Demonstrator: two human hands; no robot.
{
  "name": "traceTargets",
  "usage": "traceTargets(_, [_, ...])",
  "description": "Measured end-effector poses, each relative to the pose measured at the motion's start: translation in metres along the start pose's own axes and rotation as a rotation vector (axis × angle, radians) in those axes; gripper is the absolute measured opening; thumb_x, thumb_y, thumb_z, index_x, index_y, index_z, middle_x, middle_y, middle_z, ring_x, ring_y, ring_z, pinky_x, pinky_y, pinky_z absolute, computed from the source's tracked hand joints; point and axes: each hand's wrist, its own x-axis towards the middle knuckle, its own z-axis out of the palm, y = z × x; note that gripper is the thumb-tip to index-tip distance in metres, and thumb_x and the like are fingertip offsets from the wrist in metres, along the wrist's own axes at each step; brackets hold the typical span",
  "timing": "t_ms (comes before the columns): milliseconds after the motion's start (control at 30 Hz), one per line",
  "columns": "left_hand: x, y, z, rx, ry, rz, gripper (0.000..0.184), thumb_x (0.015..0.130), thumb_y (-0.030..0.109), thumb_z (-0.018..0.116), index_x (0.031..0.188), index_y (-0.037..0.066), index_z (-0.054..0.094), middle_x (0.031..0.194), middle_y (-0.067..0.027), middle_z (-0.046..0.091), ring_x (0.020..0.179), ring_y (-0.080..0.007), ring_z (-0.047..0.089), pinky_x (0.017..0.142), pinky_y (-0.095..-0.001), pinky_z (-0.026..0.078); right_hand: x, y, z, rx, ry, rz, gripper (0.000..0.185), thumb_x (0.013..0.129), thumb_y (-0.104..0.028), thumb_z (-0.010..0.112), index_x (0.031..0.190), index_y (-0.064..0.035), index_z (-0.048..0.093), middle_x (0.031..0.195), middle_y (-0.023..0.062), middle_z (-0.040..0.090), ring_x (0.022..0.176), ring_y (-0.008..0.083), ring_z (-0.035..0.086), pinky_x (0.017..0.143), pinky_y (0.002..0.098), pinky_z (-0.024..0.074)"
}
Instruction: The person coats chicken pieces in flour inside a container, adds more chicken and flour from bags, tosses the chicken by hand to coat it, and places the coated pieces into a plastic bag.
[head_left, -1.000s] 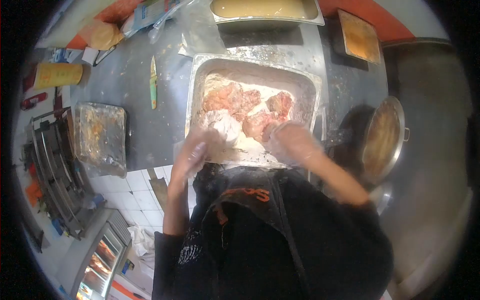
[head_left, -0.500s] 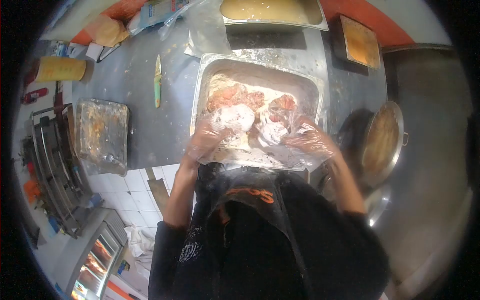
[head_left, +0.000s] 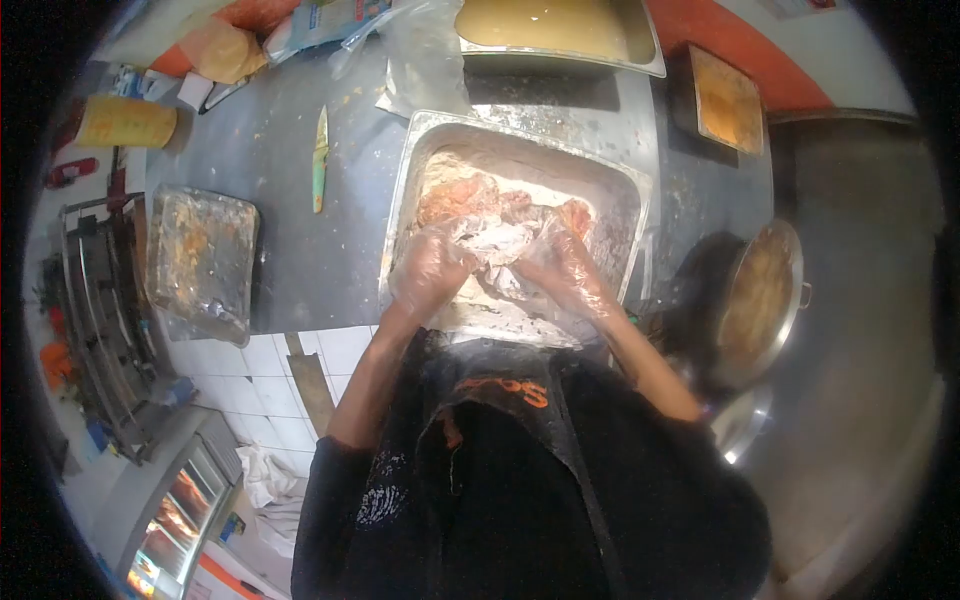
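Observation:
A deep steel pan (head_left: 615, 205) holds pale flour and reddish raw pieces of meat (head_left: 458, 198). Over the flour, a flour-coated piece of meat (head_left: 497, 238) is gripped between my two hands, its exact shape partly covered by the fingers. My left hand (head_left: 437, 268), in a clear plastic glove, is closed on its left side. Gloved the same way, my right hand (head_left: 565, 265) is closed on its right side, with another reddish piece just beyond it.
A knife (head_left: 320, 165) lies left of the pan, and a stained tray (head_left: 203, 262) sits farther left. Behind is a container of yellowish liquid (head_left: 550, 25) beside a plastic bag (head_left: 425, 60). At right are a tin of orange-brown contents (head_left: 727, 100) and a large round pan (head_left: 762, 300).
My hands have come closer together over the pan's middle, the right one moving left. The floured meat, earlier in separate lumps by each hand, is now bunched between them. The view shifted slightly.

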Motion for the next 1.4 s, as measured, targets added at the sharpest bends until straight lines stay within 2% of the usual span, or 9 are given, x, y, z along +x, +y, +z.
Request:
traceTargets(133, [-0.001,-0.001,0.002,0.236,0.076,0.137,0.051,0.082,0.022,0.073,0.126,0.001,0.060,0.109,-0.0165,0.065,0.100,-0.0268,0.064,0.089,-0.0344,0.050,0.000,0.009,0.002,-0.127,0.031,-0.075,0.080,0.091,-0.038,0.070,0.147,0.0046,0.031,0.134,0.0241,0.053,0.123,0.0265,0.052,0.108,0.0357,0.0400])
traceTargets(400, [-0.022,0.060,-0.059,-0.120,-0.078,0.105,0.055,0.087,0.019,0.071,0.135,-0.001,0.053,0.126,-0.0201,0.060,0.120,-0.0260,0.057,0.102,-0.0330,0.044,0.004,-0.010,-0.083,1.189,-0.226,0.224,0.064,0.094,-0.047,0.059,0.135,0.0019,0.047,0.137,0.0388,0.045,0.132,0.0414,0.047,0.112,0.0444,0.0386])
traceTargets(633, [-0.016,0.077,-0.063,0.222,0.037,0.264,0.046,0.088,0.021,0.068,0.128,-0.001,0.059,0.125,-0.0171,0.062,0.119,-0.0251,0.059,0.100,-0.0347,0.046,0.076,-0.158,-0.143,-0.020,-0.048,-0.555,0.043,0.094,-0.038,0.059,0.109,0.0010,0.068,0.104,0.0222,0.069,0.076,0.0156,0.066,0.064,0.0304,0.0559])
traceTargets(700, [-0.021,0.045,-0.042,0.463,-0.108,0.053,0.033,0.091,0.023,0.064,0.117,0.002,0.062,0.116,-0.0119,0.064,0.116,-0.0239,0.059,0.098,-0.0358,0.046,0.092,-0.194,-0.148,-0.230,0.144,-0.395,0.031,0.091,-0.028,0.063,0.104,0.0004,0.068,0.096,0.0144,0.069,0.071,0.0107,0.062,0.060,0.0260,0.0519])
traceTargets(800, [-0.012,0.007,0.021,1.122,-0.364,-0.225,0.016,0.093,0.023,0.057,0.096,0.010,0.065,0.099,-0.0030,0.064,0.103,-0.0232,0.064,0.089,-0.0394,0.051,0.183,-0.173,-0.179,-0.295,0.205,-0.476,0.033,0.091,-0.025,0.065,0.110,0.0014,0.064,0.096,0.0086,0.068,0.077,0.0154,0.064,0.070,0.0294,0.0528])
traceTargets(867, [-0.029,-0.074,0.079,1.154,-0.098,-0.043,0.017,0.094,0.021,0.053,0.099,0.011,0.065,0.103,-0.0036,0.064,0.103,-0.0217,0.063,0.087,-0.0376,0.051,0.242,-0.144,-0.176,0.520,0.289,-0.394,0.034,0.093,-0.027,0.058,0.111,0.0007,0.065,0.101,0.0137,0.070,0.087,0.0275,0.068,0.078,0.0373,0.0543])
traceTargets(967, [-0.027,-0.104,0.100,1.290,0.032,0.002,0.020,0.097,0.020,0.049,0.105,0.009,0.063,0.111,-0.0043,0.063,0.106,-0.0188,0.059,0.087,-0.0338,0.050,0.321,-0.092,-0.197,-1.035,0.483,-0.786,0.034,0.090,-0.032,0.059,0.109,-0.0065,0.071,0.097,0.0182,0.071,0.087,0.0308,0.069,0.079,0.0405,0.0557])
traceTargets(1067, [-0.003,-0.023,0.057,1.058,-0.310,-0.299,0.021,0.097,0.020,0.048,0.109,0.008,0.061,0.116,-0.0082,0.061,0.110,-0.0187,0.055,0.094,-0.0315,0.046,0.352,-0.066,-0.188,-1.232,0.426,-0.625,0.036,0.091,-0.029,0.053,0.109,-0.0018,0.067,0.108,0.0245,0.067,0.103,0.0412,0.063,0.091,0.0440,0.0502])
traceTargets(1400, [-0.013,-0.008,0.019,0.709,-0.105,0.108,0.036,0.074,0.033,0.066,0.095,0.003,0.064,0.095,-0.0183,0.067,0.094,-0.0333,0.065,0.083,-0.0459,0.051,0.272,-0.159,-0.185,-0.718,0.266,-0.660,0.023,0.086,-0.023,0.062,0.098,-0.0053,0.070,0.093,0.0134,0.069,0.084,0.0257,0.064,0.072,0.0351,0.0500])
